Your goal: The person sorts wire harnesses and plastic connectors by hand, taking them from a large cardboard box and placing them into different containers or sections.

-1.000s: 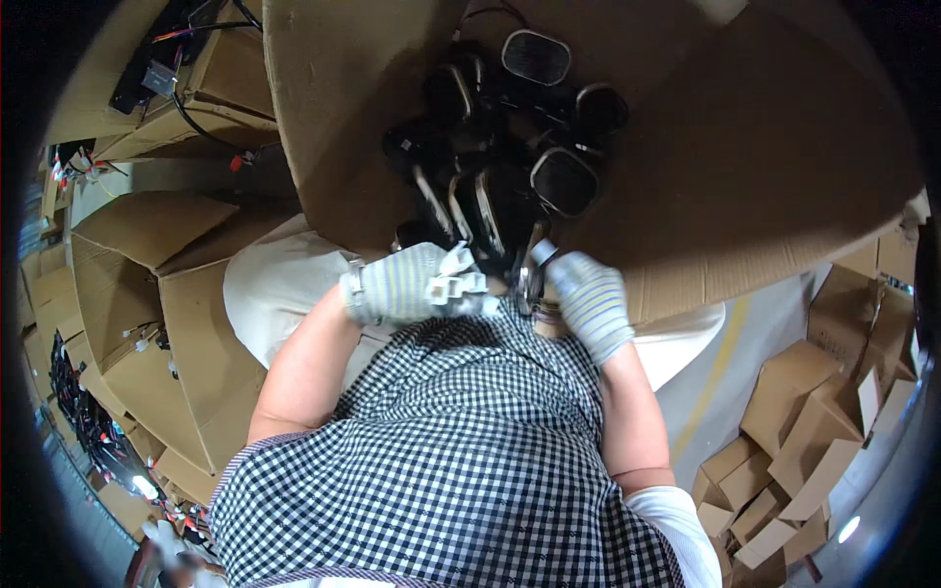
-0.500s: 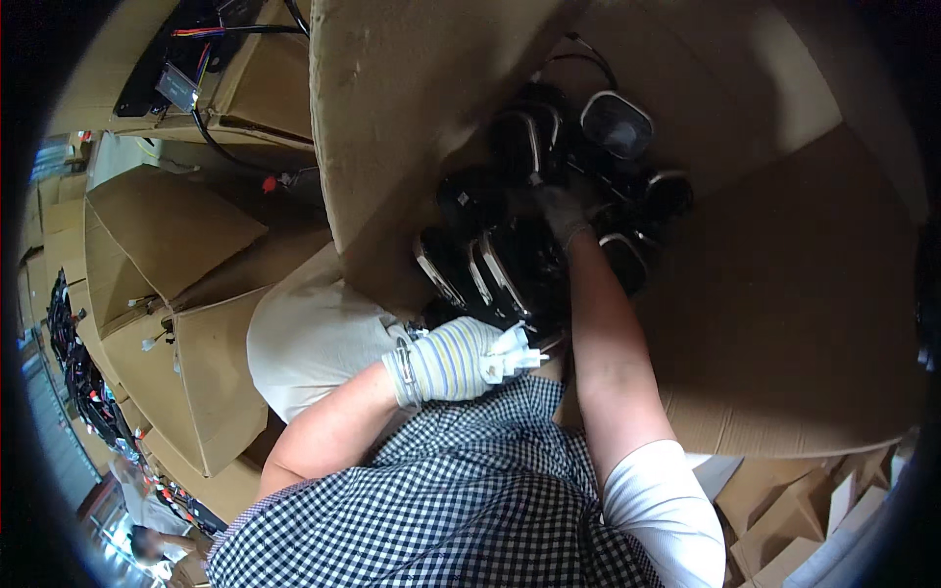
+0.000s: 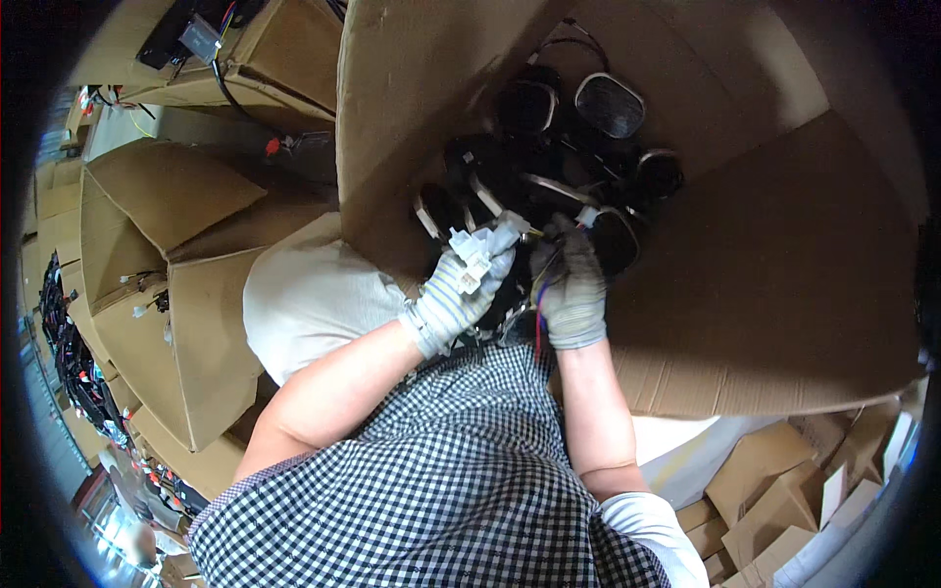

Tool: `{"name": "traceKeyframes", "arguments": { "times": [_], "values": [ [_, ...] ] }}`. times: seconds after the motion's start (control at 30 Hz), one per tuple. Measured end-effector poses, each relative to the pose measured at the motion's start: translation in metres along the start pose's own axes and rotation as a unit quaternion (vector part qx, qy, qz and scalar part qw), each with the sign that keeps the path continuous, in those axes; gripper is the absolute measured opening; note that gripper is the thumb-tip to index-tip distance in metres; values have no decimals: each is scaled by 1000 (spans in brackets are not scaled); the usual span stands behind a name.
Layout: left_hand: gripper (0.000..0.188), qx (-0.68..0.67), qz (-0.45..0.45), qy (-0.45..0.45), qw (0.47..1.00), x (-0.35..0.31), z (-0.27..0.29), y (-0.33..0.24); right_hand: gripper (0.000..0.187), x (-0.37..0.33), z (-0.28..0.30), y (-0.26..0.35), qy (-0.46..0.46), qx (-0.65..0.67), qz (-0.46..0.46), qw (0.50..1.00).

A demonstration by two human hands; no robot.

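Both my hands wear striped work gloves and are over the mouth of a large cardboard box (image 3: 774, 294). My left hand (image 3: 453, 299) is closed around a bunch of white plastic connectors (image 3: 474, 252), which stick out past its fingers. Close to it on the right, my right hand (image 3: 571, 289) grips a thin wire lead, whose red and blue wires (image 3: 540, 306) hang below the fingers. A small white connector (image 3: 588, 216) shows at its fingertips. Beneath and beyond lie several black rounded units with silvery rims (image 3: 610, 105); shadow hides their detail.
To the left stands an opened carton (image 3: 211, 333) with flaps raised. Above it, a grey module (image 3: 201, 37) with cables rests on another carton. Dark wire harnesses (image 3: 78, 353) lie at the far left. Folded cardboard pieces (image 3: 774, 500) are at the lower right. A person (image 3: 137, 544) is at the lower left.
My right hand has come up out of the box toward me, now with the wire lead in it. My left hand has risen over the box, still holding the connectors. Some rimmed units have shifted.
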State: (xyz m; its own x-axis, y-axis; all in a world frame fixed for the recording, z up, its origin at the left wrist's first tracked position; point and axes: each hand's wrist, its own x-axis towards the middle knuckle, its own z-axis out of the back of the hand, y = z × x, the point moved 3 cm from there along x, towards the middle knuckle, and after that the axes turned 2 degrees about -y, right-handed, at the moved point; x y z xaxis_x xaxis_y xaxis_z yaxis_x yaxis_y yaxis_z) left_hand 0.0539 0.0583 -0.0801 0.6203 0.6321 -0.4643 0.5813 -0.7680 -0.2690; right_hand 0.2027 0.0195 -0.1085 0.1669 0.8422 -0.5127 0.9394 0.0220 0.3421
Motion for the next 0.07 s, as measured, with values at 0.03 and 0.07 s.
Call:
{"name": "traceKeyframes", "arguments": {
  "times": [0.03,0.07],
  "values": [
    [22,246,-124,-9,961,-1,9,-1,31,-8,11,-13,6,25,-6,1000],
    [31,473,-239,-16,848,-3,8,0,35,-22,-2,-20,-8,-4,4,1000]
  ]
}}
